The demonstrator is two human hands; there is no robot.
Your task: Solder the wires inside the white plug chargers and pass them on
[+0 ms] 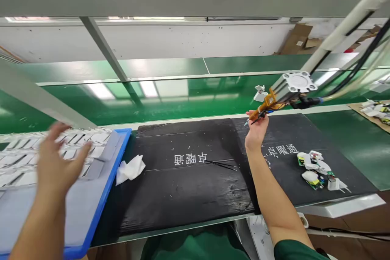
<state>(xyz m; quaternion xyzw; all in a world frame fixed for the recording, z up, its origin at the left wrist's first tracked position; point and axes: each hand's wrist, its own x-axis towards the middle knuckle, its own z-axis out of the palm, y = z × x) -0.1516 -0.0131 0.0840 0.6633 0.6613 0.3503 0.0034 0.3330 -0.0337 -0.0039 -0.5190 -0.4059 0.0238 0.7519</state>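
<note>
My left hand (59, 162), smeared by motion, is raised with fingers apart over a blue-rimmed tray (105, 195). Rows of white plastic pieces (22, 156) lie beneath it on white sheets in the tray. My right hand (256, 132) is closed around the orange lower end of an air-powered tool (261, 107) with a silver cylinder. A small teal tip and blue-black bits show by its fingers; I cannot make out what they are. Black tweezers (222, 165) lie on the black mat (185, 195) between my hands.
A crumpled white tissue (131, 169) lies beside the tray. Opened white chargers with circuit boards (315, 170) sit on the right mat. A white part (260, 93) is behind the tool. Black hoses (362, 59) run from it, and a metal post (103, 48) stands at the back.
</note>
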